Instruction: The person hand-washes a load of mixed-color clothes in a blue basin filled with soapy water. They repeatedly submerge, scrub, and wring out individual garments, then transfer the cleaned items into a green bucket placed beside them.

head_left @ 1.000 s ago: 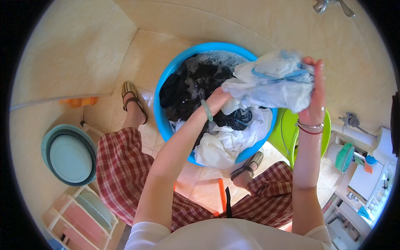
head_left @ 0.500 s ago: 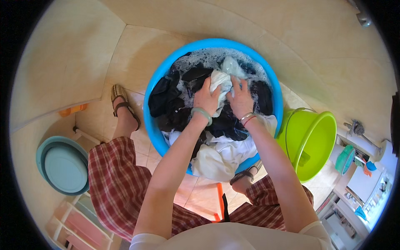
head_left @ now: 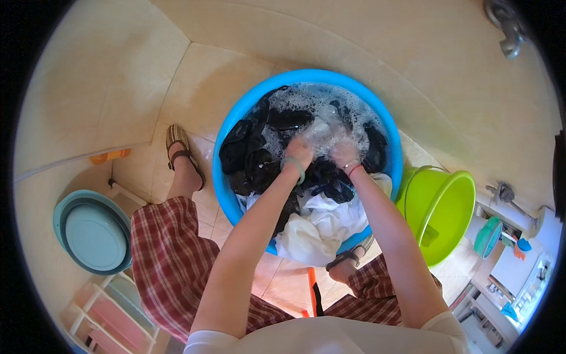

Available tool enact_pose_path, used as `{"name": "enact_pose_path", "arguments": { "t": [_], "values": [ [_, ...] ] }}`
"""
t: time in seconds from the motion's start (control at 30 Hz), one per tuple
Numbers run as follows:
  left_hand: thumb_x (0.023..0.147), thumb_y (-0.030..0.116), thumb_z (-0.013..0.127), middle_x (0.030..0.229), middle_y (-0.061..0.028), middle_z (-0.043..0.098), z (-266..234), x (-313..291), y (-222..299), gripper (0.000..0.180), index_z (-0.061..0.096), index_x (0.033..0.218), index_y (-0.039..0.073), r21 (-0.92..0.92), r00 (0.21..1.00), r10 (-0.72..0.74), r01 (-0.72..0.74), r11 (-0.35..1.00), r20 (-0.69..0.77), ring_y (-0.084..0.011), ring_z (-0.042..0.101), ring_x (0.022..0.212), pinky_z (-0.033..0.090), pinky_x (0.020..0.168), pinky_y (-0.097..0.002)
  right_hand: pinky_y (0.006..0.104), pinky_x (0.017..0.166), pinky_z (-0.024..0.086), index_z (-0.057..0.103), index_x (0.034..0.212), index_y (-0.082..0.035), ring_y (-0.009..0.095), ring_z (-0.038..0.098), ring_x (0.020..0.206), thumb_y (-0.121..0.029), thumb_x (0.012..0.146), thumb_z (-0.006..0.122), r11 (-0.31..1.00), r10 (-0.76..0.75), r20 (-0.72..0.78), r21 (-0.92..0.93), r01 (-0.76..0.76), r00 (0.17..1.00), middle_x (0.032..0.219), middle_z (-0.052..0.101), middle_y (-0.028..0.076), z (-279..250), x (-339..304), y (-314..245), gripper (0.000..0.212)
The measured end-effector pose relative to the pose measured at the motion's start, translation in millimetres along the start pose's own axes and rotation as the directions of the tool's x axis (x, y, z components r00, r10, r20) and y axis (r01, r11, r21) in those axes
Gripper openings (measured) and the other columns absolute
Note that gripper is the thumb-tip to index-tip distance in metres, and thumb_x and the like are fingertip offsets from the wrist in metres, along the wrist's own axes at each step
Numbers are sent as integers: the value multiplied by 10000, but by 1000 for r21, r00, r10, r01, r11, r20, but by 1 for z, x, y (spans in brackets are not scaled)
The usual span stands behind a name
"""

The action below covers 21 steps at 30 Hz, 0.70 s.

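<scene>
A large blue basin [head_left: 232,130] holds soapy water with dark and white clothes in it. My left hand [head_left: 299,150], with a pale bangle at the wrist, is plunged into the suds near the middle. Close to its right, my right hand [head_left: 344,151] is also in the water, a bracelet and red cord on its wrist. Between and beyond the hands, a whitish cloth [head_left: 319,129] shows blurred under foam. Splashing and motion hide the fingers of both hands. Black garments [head_left: 262,169] lie around them, and a white garment [head_left: 312,234] bunches over the near rim.
A lime-green bucket [head_left: 446,206] stands against the basin's right side. Teal basins [head_left: 94,233] lean at the left, above a white rack [head_left: 112,312]. A metal tap [head_left: 508,32] juts from the wall at upper right. My sandalled feet flank the basin.
Both hands have pushed down into the water with the white cloth, which was bunched above the surface between them. The view has shifted slightly, so more of the tap shows.
</scene>
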<state>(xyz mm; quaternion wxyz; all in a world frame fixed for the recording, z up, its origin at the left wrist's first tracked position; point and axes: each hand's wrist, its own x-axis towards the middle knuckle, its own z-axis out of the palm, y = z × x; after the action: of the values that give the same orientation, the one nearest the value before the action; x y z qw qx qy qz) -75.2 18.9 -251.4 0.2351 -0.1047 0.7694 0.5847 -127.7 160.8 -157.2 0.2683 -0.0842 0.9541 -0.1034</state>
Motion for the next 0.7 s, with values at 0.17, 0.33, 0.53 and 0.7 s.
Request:
{"name": "enact_pose_path", "arguments": {
  "t": [0.17, 0.33, 0.53, 0.7],
  "values": [
    [895, 353, 631, 1333, -51, 494, 3, -65, 106, 652, 307, 1424, 151, -870, 993, -120, 52, 491, -8, -219, 509, 1175, 416, 970, -369, 400, 898, 449, 646, 1093, -85, 341, 591, 1011, -102, 824, 619, 631, 43, -481, 693, 349, 876, 1055, 623, 173, -42, -80, 1, 271],
    [915, 433, 571, 1236, -68, 548, -4, -69, 118, 535, 433, 1337, 134, -969, 971, 100, 203, 139, 218, -225, 544, 1112, 453, 924, -372, 351, 897, 437, 632, 1079, -50, 299, 563, 998, -58, 828, 629, 576, -246, -455, 642, 507, 856, 1019, 605, 137, -96, -170, -46, 251],
    [925, 338, 558, 1032, -86, 651, 12, -83, 126, 321, 585, 1131, 94, -972, 948, 217, 218, 85, 231, -220, 642, 898, 544, 741, -352, 341, 893, 443, 587, 1162, -50, 283, 544, 1033, -52, 795, 691, 575, -48, -445, 720, 389, 894, 1139, 511, 161, -91, -219, -57, 382],
    [957, 354, 498, 977, -78, 662, 29, -83, 143, 267, 616, 1073, 145, -759, 728, 493, 624, -188, 476, -185, 639, 853, 537, 728, -342, 392, 928, 416, 575, 1233, -116, 343, 503, 1067, -204, 639, 832, 862, -99, -677, 308, 403, 729, 1189, 472, 163, -71, -199, -82, 653]
  ]
}}
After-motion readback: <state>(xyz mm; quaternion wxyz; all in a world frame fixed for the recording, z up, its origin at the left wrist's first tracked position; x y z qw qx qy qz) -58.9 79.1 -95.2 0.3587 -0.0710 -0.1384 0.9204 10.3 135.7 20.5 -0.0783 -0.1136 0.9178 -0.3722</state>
